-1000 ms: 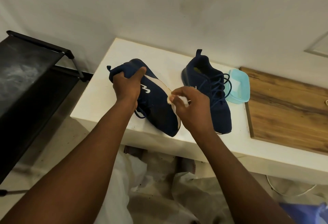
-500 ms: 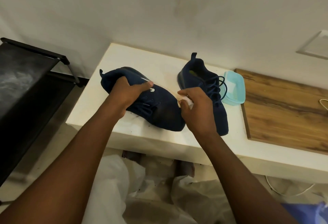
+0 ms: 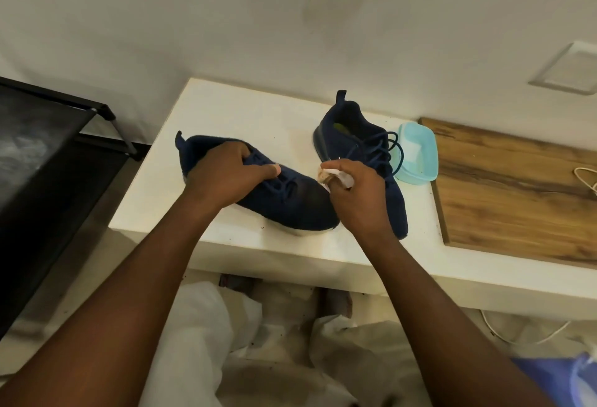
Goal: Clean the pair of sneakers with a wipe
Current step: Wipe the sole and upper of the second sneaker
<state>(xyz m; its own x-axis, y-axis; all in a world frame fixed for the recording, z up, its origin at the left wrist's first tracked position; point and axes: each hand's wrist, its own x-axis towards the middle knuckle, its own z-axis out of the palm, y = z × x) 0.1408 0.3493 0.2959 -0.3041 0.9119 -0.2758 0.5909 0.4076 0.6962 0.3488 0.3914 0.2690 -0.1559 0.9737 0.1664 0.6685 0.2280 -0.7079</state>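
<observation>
Head view, change log: the held sneaker (image 3: 290,203) now sits upright on its sole at centre of frame, toe toward the lower edge, with a strip of white sole showing under the toe. A second ago it lay rolled on its side, white sole turned up and the wipe on the sole edge. Half a second ago it was mid-roll. So it has been turned back down onto the surface (image 3: 226,109).

Left hand (image 3: 226,177): grip clamped over the collar and upper laces, fingers curled round the far side, thumb laid along the laces. Same hold as before, rotated with the shoe.

Right hand (image 3: 358,200): grip pinched shut on the wipe (image 3: 336,175), which is bunched and brownish at one end. It has come off the sole and now sits just beside the toe, between the two shoes. Whether the wipe touches the toe cannot be told.

Second sneaker (image 3: 361,129): upright, right of centre, heel toward the wall, unmoved and unhandled. Pale blue tub (image 3: 420,154) just beside it, wooden board (image 3: 517,193) further right.

Judgement: the sole pass on the held sneaker looks finished or paused, with toe and upper the likely next area. The soiled wipe may want refolding to a clean face first, or it will smear. With the second sneaker untouched, the task is probably under halfway
</observation>
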